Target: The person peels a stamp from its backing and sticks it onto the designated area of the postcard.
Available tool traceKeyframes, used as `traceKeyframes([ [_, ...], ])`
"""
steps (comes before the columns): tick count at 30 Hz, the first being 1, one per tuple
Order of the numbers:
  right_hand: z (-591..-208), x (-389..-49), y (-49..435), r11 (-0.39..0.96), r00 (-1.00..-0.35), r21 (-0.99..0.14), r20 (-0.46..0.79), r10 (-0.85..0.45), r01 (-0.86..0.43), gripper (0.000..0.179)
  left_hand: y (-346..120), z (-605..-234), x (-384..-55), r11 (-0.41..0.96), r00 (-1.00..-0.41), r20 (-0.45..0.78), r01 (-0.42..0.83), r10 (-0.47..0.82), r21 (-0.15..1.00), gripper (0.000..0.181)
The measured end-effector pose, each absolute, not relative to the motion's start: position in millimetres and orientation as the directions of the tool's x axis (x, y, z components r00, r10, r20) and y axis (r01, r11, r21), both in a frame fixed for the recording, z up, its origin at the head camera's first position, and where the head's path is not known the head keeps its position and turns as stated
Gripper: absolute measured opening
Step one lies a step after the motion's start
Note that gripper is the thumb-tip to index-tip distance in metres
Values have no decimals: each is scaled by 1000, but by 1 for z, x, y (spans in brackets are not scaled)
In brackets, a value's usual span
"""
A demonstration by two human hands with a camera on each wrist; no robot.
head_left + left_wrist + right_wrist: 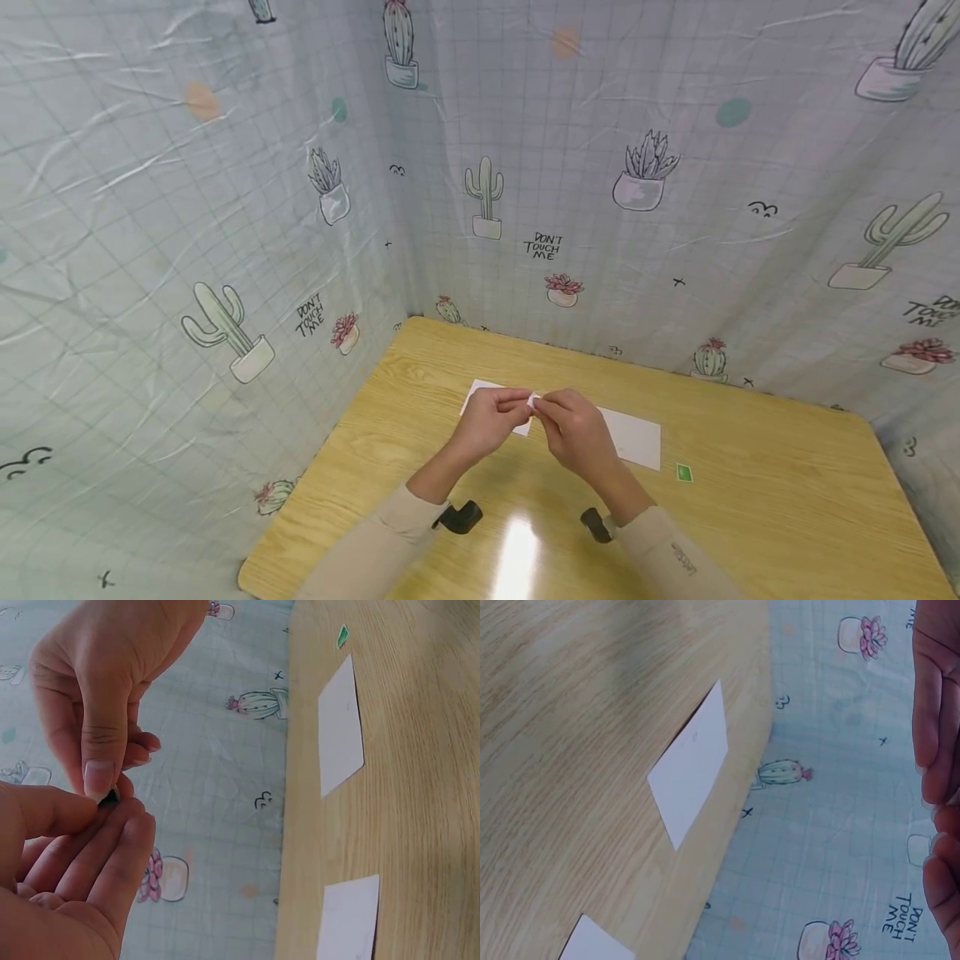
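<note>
Both hands meet in front of the body, above the table. A small green-and-white, stamp-like piece [533,401] is pinched between them. Thumb and fingers of the left hand [487,423] hold one side of it, while the right hand [579,429] pinches the other. In the head view the piece's white face shows; in the left wrist view a dark green bit [111,797] peeks out between the fingertips. Most of it is hidden by the fingers. The right wrist view catches only fingertips [937,780] at its right edge.
Beneath the left hand lies a white paper rectangle [480,387], partly covered. Another white rectangle [636,437] lies beyond the right hand, with a small green white-bordered piece [684,472] to its right. A cactus-print curtain [600,250] borders the wooden table [787,500].
</note>
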State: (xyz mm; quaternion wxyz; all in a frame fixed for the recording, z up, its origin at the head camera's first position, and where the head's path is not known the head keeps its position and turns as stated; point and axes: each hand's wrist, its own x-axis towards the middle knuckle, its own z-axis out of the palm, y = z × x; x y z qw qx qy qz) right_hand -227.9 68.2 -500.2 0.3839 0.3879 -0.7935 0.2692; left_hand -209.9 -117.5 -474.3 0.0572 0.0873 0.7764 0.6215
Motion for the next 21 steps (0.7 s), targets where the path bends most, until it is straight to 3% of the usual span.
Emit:
traceKeyframes([
  [16, -494, -226, 70, 548, -440, -146, 775, -454, -824, 12, -113, -471, -206, 428, -968, 149, 224, 202, 875, 32],
  [21, -493, -226, 70, 542, -494, -220, 753, -434, -811, 7, -110, -472, -206, 459, -960, 191, 266, 205, 848, 30],
])
